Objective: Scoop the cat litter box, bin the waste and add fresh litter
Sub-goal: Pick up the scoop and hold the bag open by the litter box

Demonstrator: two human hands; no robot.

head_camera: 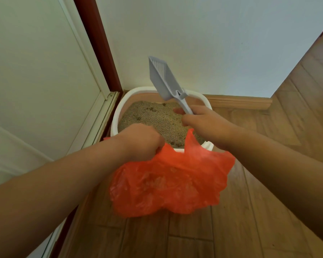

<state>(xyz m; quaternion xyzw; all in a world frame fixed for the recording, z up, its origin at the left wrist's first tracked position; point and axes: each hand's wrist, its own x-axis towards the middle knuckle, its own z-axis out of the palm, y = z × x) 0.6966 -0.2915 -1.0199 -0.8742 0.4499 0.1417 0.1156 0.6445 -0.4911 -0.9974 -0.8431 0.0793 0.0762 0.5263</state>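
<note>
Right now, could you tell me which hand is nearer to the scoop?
Right. The right hand grips the scoop by its handle, blade raised over the litter box. The left hand is apart from it, lower down, holding the orange bag.

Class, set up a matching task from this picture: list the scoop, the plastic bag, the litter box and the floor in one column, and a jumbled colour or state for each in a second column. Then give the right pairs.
Column one:
1. scoop
2. plastic bag
3. litter box
4. floor

Column two:
A. orange, gripped by the left hand
B. brown wooden boards
C. pale grey, raised in the right hand
D. white rim, grainy litter inside

Pairs: 1-C, 2-A, 3-D, 4-B
</note>
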